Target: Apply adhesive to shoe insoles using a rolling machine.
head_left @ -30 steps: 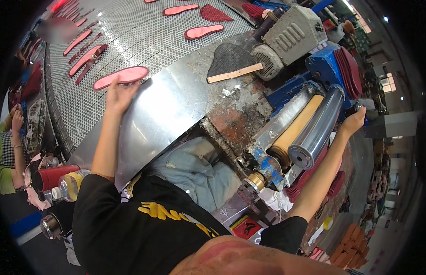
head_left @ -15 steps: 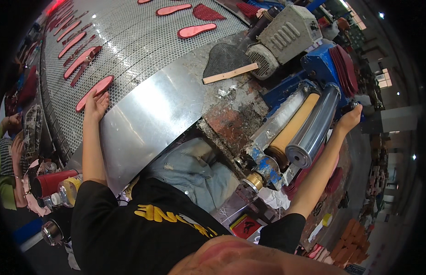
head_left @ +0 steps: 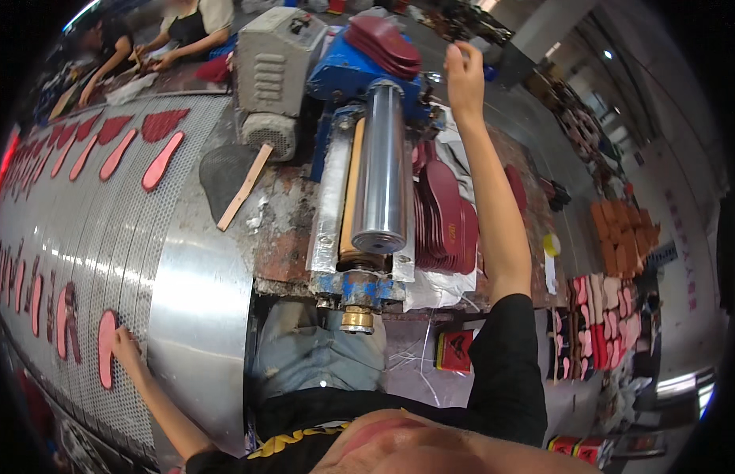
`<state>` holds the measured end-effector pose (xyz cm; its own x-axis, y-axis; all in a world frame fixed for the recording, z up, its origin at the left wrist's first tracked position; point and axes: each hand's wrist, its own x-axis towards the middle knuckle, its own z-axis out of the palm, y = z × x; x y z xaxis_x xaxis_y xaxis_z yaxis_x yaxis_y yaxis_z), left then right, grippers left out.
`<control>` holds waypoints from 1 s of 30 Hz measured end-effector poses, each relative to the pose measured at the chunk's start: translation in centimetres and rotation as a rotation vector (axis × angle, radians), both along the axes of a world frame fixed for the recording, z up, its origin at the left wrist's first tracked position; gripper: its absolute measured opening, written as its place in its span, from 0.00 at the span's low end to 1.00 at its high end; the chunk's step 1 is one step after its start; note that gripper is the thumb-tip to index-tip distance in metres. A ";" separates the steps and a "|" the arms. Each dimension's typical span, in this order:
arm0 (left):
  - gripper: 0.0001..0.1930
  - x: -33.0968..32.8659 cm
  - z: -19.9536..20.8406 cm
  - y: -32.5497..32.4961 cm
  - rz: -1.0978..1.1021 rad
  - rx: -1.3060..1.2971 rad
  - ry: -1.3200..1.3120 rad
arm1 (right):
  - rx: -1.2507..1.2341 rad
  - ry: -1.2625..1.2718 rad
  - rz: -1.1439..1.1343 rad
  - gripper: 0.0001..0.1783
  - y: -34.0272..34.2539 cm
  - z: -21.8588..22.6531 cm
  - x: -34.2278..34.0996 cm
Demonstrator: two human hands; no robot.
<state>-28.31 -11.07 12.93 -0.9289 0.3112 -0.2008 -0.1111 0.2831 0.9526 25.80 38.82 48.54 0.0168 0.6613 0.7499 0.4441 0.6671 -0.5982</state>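
On the perforated metal conveyor belt [head_left: 83, 261] lies a pink-faced sole [head_left: 107, 351] with a dark red rim. Next to its right edge is my left hand [head_left: 127, 349], its fingers loosely bent and not around the sole. My right arm reaches far forward, past a stack of dark red soles [head_left: 442, 209]. My right hand [head_left: 465, 79] is raised beyond the roller machine, fingers curled in, and nothing shows in them. Between my arms stands the machine, with a shiny steel roller [head_left: 381, 170] beside a tan roller [head_left: 354, 182]. More dark red soles [head_left: 381, 46] rest on its blue housing [head_left: 336, 67].
A grey motor housing [head_left: 274, 63] stands behind a dark mesh paddle with a wooden strip [head_left: 243, 189]. Smooth sheet metal [head_left: 195, 316] borders the belt. Other pink soles [head_left: 163, 162] and straps lie along the belt. Co-workers [head_left: 197, 31] sit at the far left. A shoe-part rack [head_left: 593, 328] stands right.
The view has swung to the right, so the machine now sits at centre. My right hand has come off the machine's far end and up. My left hand stays by the same sole.
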 end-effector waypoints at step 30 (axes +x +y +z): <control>0.12 16.0 12.3 22.7 -1.097 0.184 0.557 | -0.543 0.773 0.246 0.15 -18.4 -6.2 17.2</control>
